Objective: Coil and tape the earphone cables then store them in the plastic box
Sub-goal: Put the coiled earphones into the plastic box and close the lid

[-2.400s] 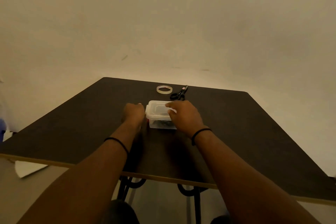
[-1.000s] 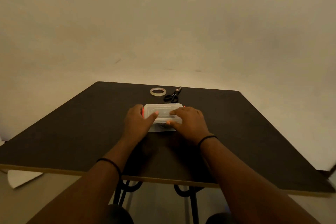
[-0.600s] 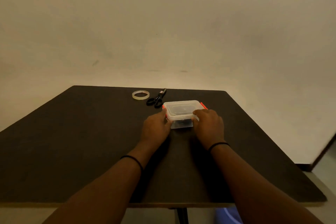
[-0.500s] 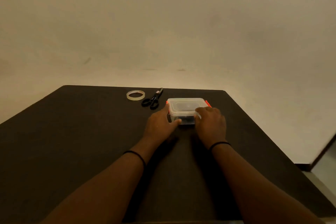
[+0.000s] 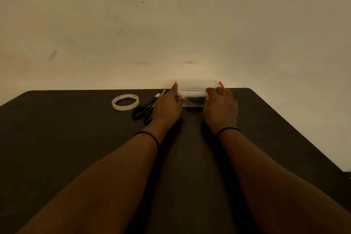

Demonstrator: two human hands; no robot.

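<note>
A: Where is the box [image 5: 196,92] seen?

B: It is set at the far edge of the table [image 5: 76,138], right of the middle, with its clear lid on and an orange clip raised at each end. Something dark is seen through the front wall; whether it is the cables cannot be told.

A: How is it held?

B: It is flanked by both hands. The left hand [image 5: 168,106] is laid against the box's left end, with the fingers stretched forward along the side and the thumb pressed on the near left corner of the lid. The right hand [image 5: 221,109] is placed at the right end, its fingers curled over the lid's near right corner, so the box is gripped there.

A: What else is found on the table?

B: A tape roll [image 5: 125,102] is lying flat to the left, well apart from the box. Black scissors [image 5: 145,110] are lying between the roll and the left hand, just beside that hand, blades pointed away. A dark band is worn on each wrist.
</note>
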